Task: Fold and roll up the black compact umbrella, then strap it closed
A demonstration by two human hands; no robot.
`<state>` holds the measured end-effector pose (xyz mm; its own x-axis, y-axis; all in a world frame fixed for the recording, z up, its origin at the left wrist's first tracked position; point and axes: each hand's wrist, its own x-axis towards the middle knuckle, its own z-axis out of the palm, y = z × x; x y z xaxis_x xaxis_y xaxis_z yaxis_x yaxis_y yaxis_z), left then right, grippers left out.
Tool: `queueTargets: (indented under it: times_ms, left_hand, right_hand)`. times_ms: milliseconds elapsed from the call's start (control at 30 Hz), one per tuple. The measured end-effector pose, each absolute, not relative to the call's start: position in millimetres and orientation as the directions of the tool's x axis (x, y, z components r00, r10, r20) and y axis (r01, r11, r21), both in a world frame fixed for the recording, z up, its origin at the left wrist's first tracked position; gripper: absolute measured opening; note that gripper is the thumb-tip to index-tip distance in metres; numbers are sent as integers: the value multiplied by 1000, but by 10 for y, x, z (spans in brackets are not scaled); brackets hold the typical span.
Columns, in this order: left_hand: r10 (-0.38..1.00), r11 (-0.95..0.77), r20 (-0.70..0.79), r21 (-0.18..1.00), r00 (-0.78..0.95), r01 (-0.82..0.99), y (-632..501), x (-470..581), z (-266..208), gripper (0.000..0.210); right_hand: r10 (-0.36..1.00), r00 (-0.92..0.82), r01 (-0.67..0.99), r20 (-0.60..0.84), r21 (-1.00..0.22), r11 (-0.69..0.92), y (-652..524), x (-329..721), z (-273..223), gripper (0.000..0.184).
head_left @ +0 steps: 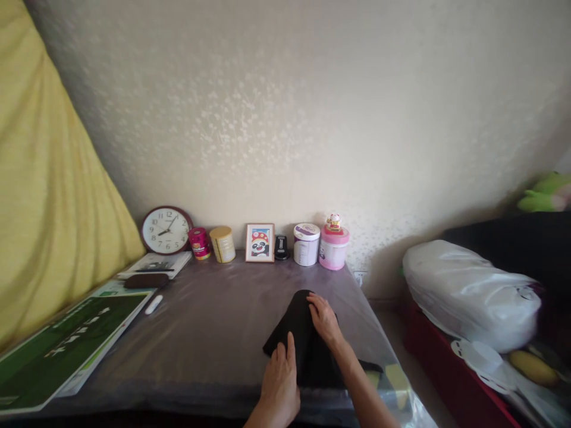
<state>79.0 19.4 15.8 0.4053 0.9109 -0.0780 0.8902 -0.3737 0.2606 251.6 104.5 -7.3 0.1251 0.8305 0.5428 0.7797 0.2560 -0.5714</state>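
Note:
A black cloth item (pixel 307 351), perhaps a garment, lies partly folded near the front right of the table. Its exact kind is not clear. On its left side rests my left hand (pixel 280 380), fingers stretched out and the index finger raised apart from the others. My right hand (pixel 325 321) lies on the upper right part of the cloth, fingers extended over a fold. A thin black strip (pixel 371 366) shows to the right of my right forearm; whether it joins the cloth is hidden.
Along the wall stand a clock (pixel 166 230), a pink can (pixel 199 244), a yellow can (pixel 222 244), a framed panda picture (pixel 260 242) and two tubs (pixel 306 245). A green board (pixel 66 351) and a white pen-like object (pixel 154 305) lie left. A plastic bag (pixel 468 291) sits right.

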Motion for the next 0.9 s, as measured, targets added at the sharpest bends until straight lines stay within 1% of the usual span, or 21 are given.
queueTargets:
  times_ms: [100, 200, 367, 467, 600, 767, 833, 900]
  left_hand:
    - [917, -376, -40, 248, 397, 893, 195, 779, 186, 91]
    - [920, -377, -24, 216, 391, 901, 185, 781, 220, 87]
    - [931, -357, -14, 175, 365, 917, 156, 793, 222, 86]
    - [939, -334, -22, 182, 343, 925, 150, 800, 187, 87]
    - [934, -305, -69, 355, 351, 883, 181, 784, 161, 88]
    - [940, -273, -34, 524, 340, 807, 248, 695, 234, 85]
    - [939, -269, -21, 575, 343, 772, 262, 631, 330, 83]
    - [931, -241, -51, 660, 362, 711, 257, 552, 472, 80]
  right_hand:
    - [847, 287, 710, 448, -693, 125, 1007, 2619, -68, 30]
    - [857, 379, 631, 348, -775, 36, 868, 2711, -91, 31]
    - [835, 492, 529, 246, -846, -63, 626, 2834, -168, 30]
    - [834, 507, 481, 217, -874, -64, 543, 2860, -200, 29]
    - [839, 496, 449, 222, -893, -29, 462, 2866, -218, 29]
    - [824, 525, 414, 213, -910, -29, 378, 2980, -241, 32]
    - [814, 545, 373, 200, -928, -21, 372, 3056, -258, 32]
    - [797, 580, 292, 170, -957, -8, 386, 3125, -269, 30]
